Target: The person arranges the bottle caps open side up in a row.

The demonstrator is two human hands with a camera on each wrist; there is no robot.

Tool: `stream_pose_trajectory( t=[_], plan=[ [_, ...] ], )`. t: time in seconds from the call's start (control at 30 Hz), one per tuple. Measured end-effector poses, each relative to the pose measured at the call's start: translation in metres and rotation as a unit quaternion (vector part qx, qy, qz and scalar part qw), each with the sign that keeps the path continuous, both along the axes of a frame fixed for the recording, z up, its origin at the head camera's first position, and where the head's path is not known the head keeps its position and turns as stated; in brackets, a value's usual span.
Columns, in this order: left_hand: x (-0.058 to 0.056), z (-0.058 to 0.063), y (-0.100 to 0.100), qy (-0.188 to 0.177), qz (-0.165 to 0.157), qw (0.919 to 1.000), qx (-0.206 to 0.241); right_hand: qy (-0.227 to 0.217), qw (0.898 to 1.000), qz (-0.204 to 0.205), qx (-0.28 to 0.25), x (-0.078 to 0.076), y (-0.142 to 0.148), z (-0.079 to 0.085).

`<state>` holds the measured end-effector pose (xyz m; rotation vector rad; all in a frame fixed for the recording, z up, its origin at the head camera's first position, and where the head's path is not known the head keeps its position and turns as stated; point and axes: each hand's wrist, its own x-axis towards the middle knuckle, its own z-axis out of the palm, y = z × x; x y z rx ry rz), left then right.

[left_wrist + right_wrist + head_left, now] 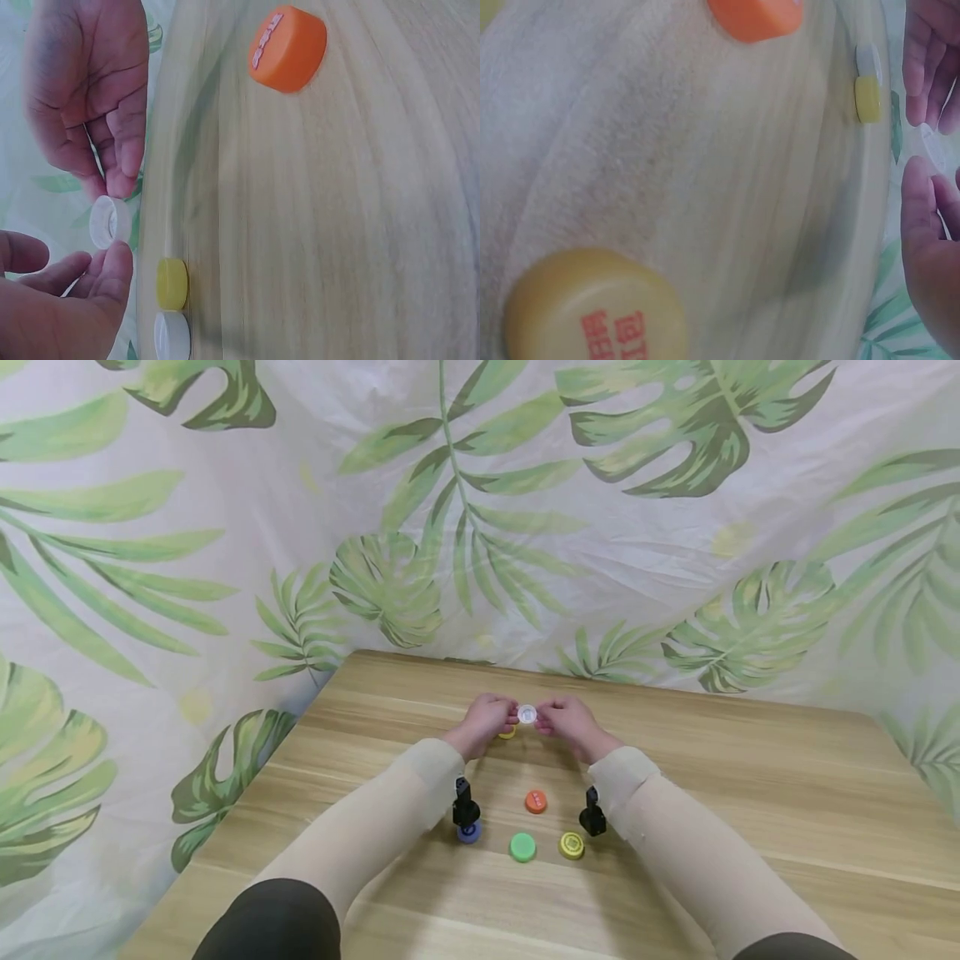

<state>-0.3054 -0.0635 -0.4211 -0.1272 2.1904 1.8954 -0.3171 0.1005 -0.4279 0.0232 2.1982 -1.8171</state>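
A white bottle cap [527, 714] is held up above the far part of the table, its hollow side turned toward the head camera. My left hand [487, 720] pinches its left edge, and my right hand [567, 722] pinches the right edge. Fingertips of both hands meet the cap [110, 222] in the left wrist view. Under my left hand, a yellow cap [172, 283] and another white cap [172, 336] lie side by side on the table. The head view hides that second white cap behind the left hand.
Nearer me on the wooden table [750, 777] lie an orange cap [536, 802], a green cap [522, 847], a yellow cap [572, 846] and a blue cap [468, 832]. The left wrist camera partly covers the blue one. A leaf-patterned cloth [480, 527] hangs behind the table.
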Motion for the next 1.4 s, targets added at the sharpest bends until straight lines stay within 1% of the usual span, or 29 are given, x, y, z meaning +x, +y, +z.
stream_pose_trajectory(
  t=[0.13, 0.33, 0.43, 0.53, 0.73, 1.0, 1.03, 1.1, 1.27, 1.33, 1.4],
  plan=[
    [0.001, 0.0, 0.002, -0.001, -0.006, 1.0, -0.005, -0.013, 1.0, 0.005, -0.022, -0.002, 0.003, -0.007],
    [0.005, -0.005, 0.006, 0.01, -0.022, 0.9989, -0.04, -0.028, 0.999, 0.018, -0.03, 0.0, 0.006, -0.014],
    [0.008, -0.008, 0.008, 0.012, -0.032, 0.9978, -0.056, -0.044, 0.998, 0.025, -0.027, 0.004, 0.007, -0.017],
    [0.01, -0.01, 0.009, 0.01, -0.045, 0.997, -0.062, -0.058, 0.998, 0.03, -0.026, 0.006, 0.008, -0.02],
    [0.013, -0.007, 0.008, 0.0, -0.067, 0.9947, -0.078, -0.077, 0.996, 0.035, -0.014, 0.006, 0.008, -0.022],
    [0.013, -0.005, 0.008, -0.025, -0.083, 0.9915, -0.097, -0.091, 0.995, 0.03, 0.016, 0.006, 0.008, -0.024],
    [0.012, -0.005, 0.008, -0.025, -0.083, 0.9916, -0.096, -0.09, 0.995, 0.029, 0.016, 0.006, 0.008, -0.024],
    [0.011, -0.004, 0.008, -0.02, -0.072, 0.9928, -0.093, -0.088, 0.996, 0.025, 0.018, 0.005, 0.009, -0.023],
    [0.003, 0.0, 0.004, -0.005, -0.011, 0.9984, -0.054, -0.079, 0.997, 0.011, 0.009, 0.002, 0.009, -0.019],
    [0.001, 0.0, 0.0, -0.006, 0.006, 0.9992, -0.04, -0.081, 0.997, 0.01, 0.01, 0.001, 0.009, -0.017],
    [0.0, 0.0, -0.005, -0.009, 0.015, 0.9992, -0.036, -0.083, 0.996, 0.014, 0.014, 0.002, 0.008, -0.015]
  ],
)
